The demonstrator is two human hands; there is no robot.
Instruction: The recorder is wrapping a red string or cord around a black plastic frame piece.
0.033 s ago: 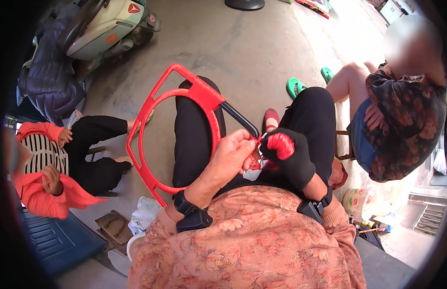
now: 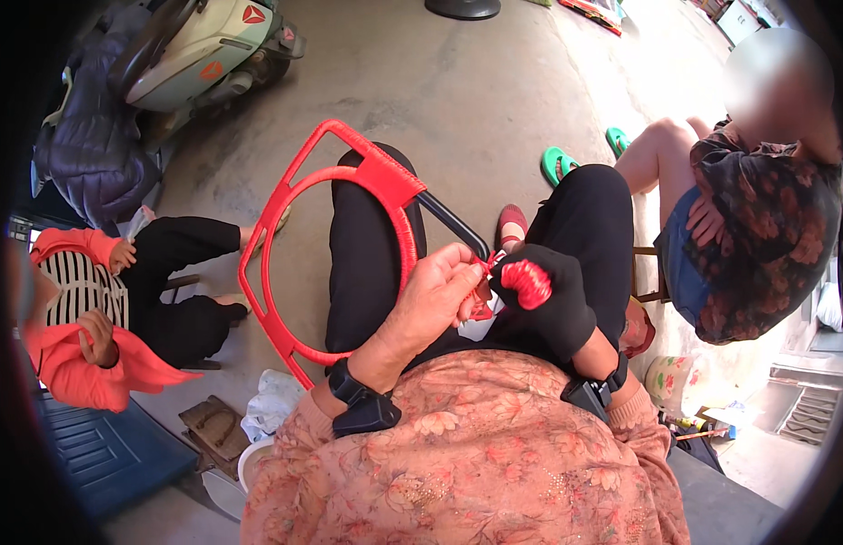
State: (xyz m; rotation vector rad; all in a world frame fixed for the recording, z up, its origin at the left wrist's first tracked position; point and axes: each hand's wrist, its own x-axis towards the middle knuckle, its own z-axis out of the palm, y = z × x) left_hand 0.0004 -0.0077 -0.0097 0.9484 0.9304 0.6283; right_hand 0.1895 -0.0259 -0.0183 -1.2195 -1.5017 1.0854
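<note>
A red-wrapped frame [image 2: 390,177] with a round ring inside an angular outline leans over my left thigh. A bare black tube [image 2: 451,221] runs from its wrapped part toward my hands. My left hand [image 2: 440,283], ungloved, pinches a thin red strip [image 2: 490,264] between thumb and forefinger beside the tube's end. My right hand [image 2: 558,295], in a black glove, is closed round a shiny red bundle of strip [image 2: 528,284]. More red material [image 2: 481,304] shows below my fingertips; its shape is partly hidden by them.
A person in a coral jacket [image 2: 131,363] sits at left, another in a dark floral top [image 2: 758,218] at right. A scooter [image 2: 203,64] stands at far left. Green sandals [image 2: 555,163] are on the floor ahead. A white plastic bag [image 2: 269,404] lies at lower left.
My right hand has shifted very slightly left, and the red bundle in it has tilted a little. My left hand and the frame look still.
</note>
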